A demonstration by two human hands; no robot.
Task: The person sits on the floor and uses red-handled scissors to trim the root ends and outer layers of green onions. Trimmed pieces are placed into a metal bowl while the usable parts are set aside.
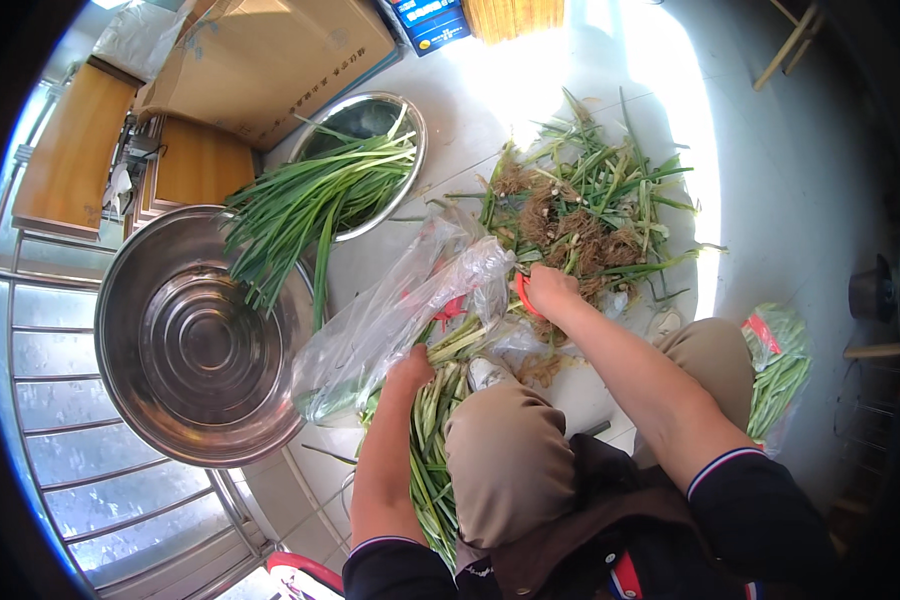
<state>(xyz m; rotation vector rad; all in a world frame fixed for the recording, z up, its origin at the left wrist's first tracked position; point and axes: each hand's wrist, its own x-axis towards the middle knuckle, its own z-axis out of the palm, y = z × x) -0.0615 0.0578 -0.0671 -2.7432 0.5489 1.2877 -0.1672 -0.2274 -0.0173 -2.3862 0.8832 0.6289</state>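
Observation:
My left hand (pixel 412 368) grips a bunch of pale green stalks (pixel 461 337), which look like green garlic or scallions, in front of my left knee. In my right hand (pixel 555 291) are scissors with a red handle (pixel 523 294); their blades are mostly hidden by a clear plastic bag (pixel 420 307). That bag lies over and beside the bunch, with red patches showing. Beyond my right hand spreads a heap of trimmings (pixel 585 210), with cut brown roots and loose leaves. More untrimmed-looking greens (pixel 435 457) lie beside my left leg.
A large steel basin (pixel 127 337) stands at the left. Trimmed greens (pixel 330 180) rest in a smaller steel bowl (pixel 421 142) and overhang the basin. A cardboard box (pixel 285 60) is behind them. At the right lies a bag of green beans (pixel 780 375).

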